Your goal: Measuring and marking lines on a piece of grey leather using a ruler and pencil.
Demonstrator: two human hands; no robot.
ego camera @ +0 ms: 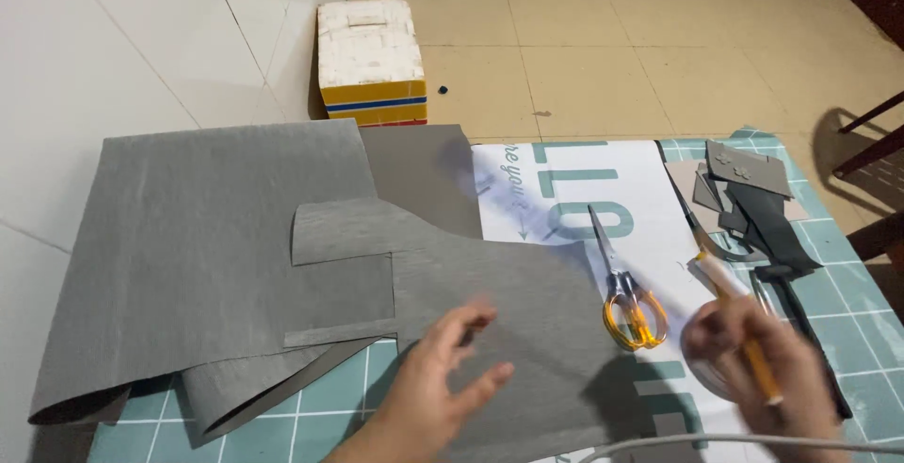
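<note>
Grey fabric (235, 237) lies spread over the left half of the counter (847, 312), its far edge draped past the teal cutting mat (330, 406), with a smaller cut piece of the same grey material (508, 303) lying on top toward the middle. Resting flat on that cut piece, the left hand (443, 369) has its fingers spread and pressing down near the piece's near edge. To the right, the right hand (753, 350) is closed around an orange pencil (753, 350), whose pale end points up and away toward the left; it sits over a white printed sheet (565, 190), just clear of the fabric. Between the two hands, orange-handled scissors (626, 293) lie closed on the white sheet, blades pointing away. Dark grey scraps (753, 199) are piled at the far right of the counter. On the tiled floor beyond stands a white foam box with a yellow base (370, 63).
</note>
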